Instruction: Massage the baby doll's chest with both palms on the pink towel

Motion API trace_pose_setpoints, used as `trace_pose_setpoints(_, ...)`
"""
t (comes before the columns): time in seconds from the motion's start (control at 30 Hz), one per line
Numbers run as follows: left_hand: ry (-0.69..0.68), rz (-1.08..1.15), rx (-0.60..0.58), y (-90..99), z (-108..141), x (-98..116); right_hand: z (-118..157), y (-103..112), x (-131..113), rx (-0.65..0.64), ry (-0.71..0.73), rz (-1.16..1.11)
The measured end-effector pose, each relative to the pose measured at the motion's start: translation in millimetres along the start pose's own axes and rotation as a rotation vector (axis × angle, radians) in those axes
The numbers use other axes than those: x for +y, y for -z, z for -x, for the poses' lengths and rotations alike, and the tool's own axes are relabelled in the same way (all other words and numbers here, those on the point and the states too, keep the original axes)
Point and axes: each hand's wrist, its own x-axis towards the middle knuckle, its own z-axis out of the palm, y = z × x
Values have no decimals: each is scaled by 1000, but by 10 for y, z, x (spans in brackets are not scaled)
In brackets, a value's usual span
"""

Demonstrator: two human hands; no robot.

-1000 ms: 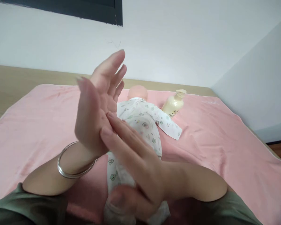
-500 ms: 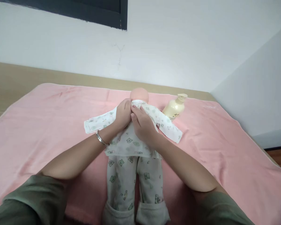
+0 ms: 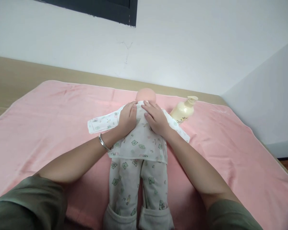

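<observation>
A baby doll (image 3: 146, 95) lies on a pink blanket, its bald head at the far end. It wears a white printed top (image 3: 139, 145) with long sleeves and matching printed trousers (image 3: 126, 187) with turned-up cuffs. My left hand (image 3: 128, 118) rests flat on the left side of the doll's upper chest, a silver bangle at the wrist. On the other side of the chest lies my right hand (image 3: 156, 118), fingers stretched toward the neck. Both hands are open on the cloth, a strip of the top showing between them. The doll's face cannot be made out.
Beside the doll's right-hand sleeve stands a cream pump bottle (image 3: 183, 110), leaning a little. The pink blanket (image 3: 57, 127) covers a wooden surface (image 3: 19, 72) that meets a white wall behind. A dark frame (image 3: 110, 11) is on the wall above.
My hands, close together at the middle of the doll's chest before, have moved apart to either side and flattened on the top. The view has shifted slightly.
</observation>
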Motion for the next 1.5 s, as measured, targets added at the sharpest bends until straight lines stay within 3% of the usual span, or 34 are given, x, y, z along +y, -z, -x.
trace_pose_setpoints(0.07, 8, -10, 0, 1, 5, 4, 22, 27, -25, 4, -83, 70)
trace_pose_setpoints(0.17, 34, -16, 9, -4, 15, -8, 164, -4, -273, 53, -181, 208)
trace_pose_setpoints(0.3, 38, 10, 13, -8, 23, -22, 371, -79, -614, 72, -90, 276)
trace_pose_setpoints(0.4, 37, 15, -3, 3, 24, -13, 321, -32, -540, -38, 32, 205)
trace_pose_setpoints(0.47, 20, -2, -22, 12, 22, -3, 200, 41, -369, -121, 24, 147)
trace_pose_setpoints(0.57, 24, -23, -17, 16, 16, 12, 62, 118, -203, -83, -148, 141)
trace_pose_setpoints(0.7, 59, 1, 14, 3, 8, 16, 193, 47, -418, 63, -364, 282)
trace_pose_setpoints(0.83, 92, 49, 15, -1, 4, 8, 403, -90, -681, 84, -191, 351)
trace_pose_setpoints(0.93, 111, 64, 2, 11, 5, 13, 338, -80, -585, 5, -48, 268)
trace_pose_setpoints(1.03, 99, 33, -25, 28, 5, 28, 148, 6, -316, -83, -80, 162)
trace_pose_setpoints(1.17, 118, 15, -31, 35, 1, 46, 12, 69, -106, -13, -203, 154)
trace_pose_setpoints(1.33, 114, 26, -7, 23, 6, 35, 141, 26, -305, 50, -258, 266)
trace_pose_setpoints(1.5, 111, 35, -4, 20, 7, 9, 295, -55, -532, 93, -90, 334)
